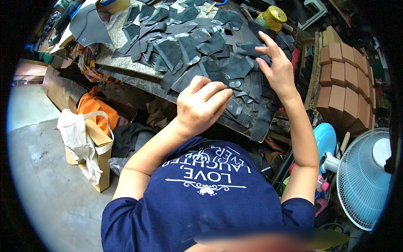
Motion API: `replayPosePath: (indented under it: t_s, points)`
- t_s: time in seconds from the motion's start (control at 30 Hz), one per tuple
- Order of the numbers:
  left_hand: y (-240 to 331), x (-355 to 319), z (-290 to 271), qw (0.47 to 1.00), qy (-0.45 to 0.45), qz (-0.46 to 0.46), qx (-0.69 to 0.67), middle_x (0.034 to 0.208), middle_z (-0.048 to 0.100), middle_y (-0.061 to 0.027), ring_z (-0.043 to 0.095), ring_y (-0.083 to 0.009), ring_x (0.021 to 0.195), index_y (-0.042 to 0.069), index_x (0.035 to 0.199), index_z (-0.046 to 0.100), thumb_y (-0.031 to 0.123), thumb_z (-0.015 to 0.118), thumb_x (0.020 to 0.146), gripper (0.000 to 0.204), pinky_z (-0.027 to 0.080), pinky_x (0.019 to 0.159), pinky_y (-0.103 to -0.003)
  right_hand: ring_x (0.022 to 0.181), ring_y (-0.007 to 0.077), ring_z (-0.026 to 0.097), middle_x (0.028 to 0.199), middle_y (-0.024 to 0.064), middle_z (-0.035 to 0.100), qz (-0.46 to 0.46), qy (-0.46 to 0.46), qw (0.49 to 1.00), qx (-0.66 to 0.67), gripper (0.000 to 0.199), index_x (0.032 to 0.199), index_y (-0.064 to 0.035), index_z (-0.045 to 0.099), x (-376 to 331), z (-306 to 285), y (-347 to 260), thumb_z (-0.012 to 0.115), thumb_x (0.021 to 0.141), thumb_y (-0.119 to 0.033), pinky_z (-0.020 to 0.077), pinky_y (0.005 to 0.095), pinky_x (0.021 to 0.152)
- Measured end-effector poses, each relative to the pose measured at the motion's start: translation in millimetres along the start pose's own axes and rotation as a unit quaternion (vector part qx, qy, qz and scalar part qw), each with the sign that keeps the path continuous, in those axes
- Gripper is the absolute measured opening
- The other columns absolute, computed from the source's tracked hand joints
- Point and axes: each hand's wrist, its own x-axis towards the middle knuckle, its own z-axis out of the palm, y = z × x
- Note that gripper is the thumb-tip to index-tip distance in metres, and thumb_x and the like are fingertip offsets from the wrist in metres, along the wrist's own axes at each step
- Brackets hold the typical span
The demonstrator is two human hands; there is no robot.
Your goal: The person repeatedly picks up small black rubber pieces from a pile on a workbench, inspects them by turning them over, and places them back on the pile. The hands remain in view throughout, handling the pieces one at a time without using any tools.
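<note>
At the near edge of the bench, our left hand [201,105] is curled almost into a fist, thumb pressed against the bent forefinger; it appears to pinch the edge of one of the dark grey cut leather pieces [218,67], though what lies between the fingertips is hidden from us. Our right hand [277,67] lies open, fingers spread flat on the same heap, apparently steadying the pieces so that one can be drawn off without dragging its neighbours. These pieces overlap like shingles across the speckled stone bench top [119,40], probably so that each edge stays reachable; they are too many and too overlapped to count, certainly several dozen. Further out we count one yellow-lidded round tin [272,17] at the far edge of the heap, placed beyond the working area yet within reach. To the right stand tan rectangular blocks [342,80] stacked in leaning rows, at least twelve faces visible. Below them are one pale blue-and-white electric fan [363,176], turned toward the seat, and, on the left floor, one open cardboard box [98,138] holding one white cloth bag [77,134] and one orange bag [94,107].
</note>
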Motion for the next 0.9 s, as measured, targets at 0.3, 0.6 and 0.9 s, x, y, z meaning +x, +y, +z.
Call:
replayPosePath:
  t_s: [0.3,0.6,0.9]
  points:
    - [-4,-12,-7,1.000,0.001,-0.017,-0.011,0.092,0.069,-0.0039,0.060,-0.0247,0.078,0.008,0.093,0.072,0.008,0.080,0.070,0.025,0.052,0.069,-0.033,0.074,0.0326,0.071,0.081,0.0111,0.072,0.030,0.042,0.998,-0.038,0.067,0.148,-0.0251,0.043,31,25,21,0.065,0.087,-0.007,0.0574,0.0433,0.069]
    - [-3,-7,-10,0.997,0.019,-0.046,-0.055,0.090,0.070,-0.0047,0.061,-0.0256,0.078,0.008,0.092,0.072,0.005,0.079,0.071,0.022,0.051,0.070,-0.035,0.072,0.0068,0.061,0.086,-0.0017,0.065,0.223,0.089,0.835,0.495,0.062,0.148,-0.0089,0.039,22,3,11,0.065,0.092,-0.003,0.0508,0.0238,0.062]
    - [-3,7,-9,0.983,0.023,-0.138,-0.116,0.091,0.069,-0.0084,0.063,-0.0283,0.084,0.006,0.100,0.071,0.016,0.076,0.082,0.021,0.051,0.075,-0.036,0.075,0.0080,0.064,0.091,0.0038,0.070,0.246,0.027,0.845,0.475,0.062,0.148,-0.0053,0.036,0,-7,-34,0.065,0.093,-0.004,0.0534,0.0236,0.065]
